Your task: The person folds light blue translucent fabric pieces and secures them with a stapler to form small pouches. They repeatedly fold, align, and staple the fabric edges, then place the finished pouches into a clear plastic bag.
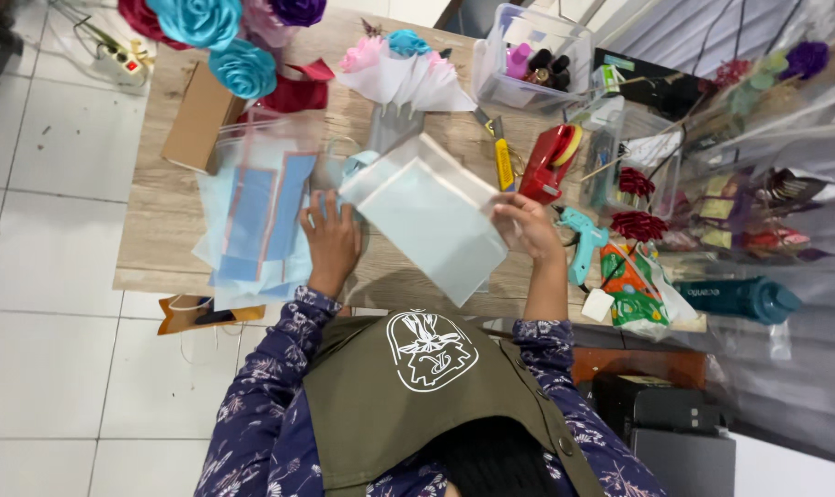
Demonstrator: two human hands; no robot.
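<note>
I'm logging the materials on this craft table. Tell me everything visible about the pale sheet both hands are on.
The pale sheet is a rectangular, whitish, slightly see-through piece, like thin wrapping paper or plastic film, seemingly more than one layer. It is tilted, with one corner pointing toward the person, above the wooden table. The right hand grips its right edge; the left hand touches near its left corner, beside the blue sheets.

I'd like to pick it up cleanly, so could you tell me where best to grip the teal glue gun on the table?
Probably by its handle: the glue gun lies flat on the wooden table, handle pointing toward the near edge. Come from that near side, just beside the right hand, since a red tape dispenser crowds its far end.
</note>
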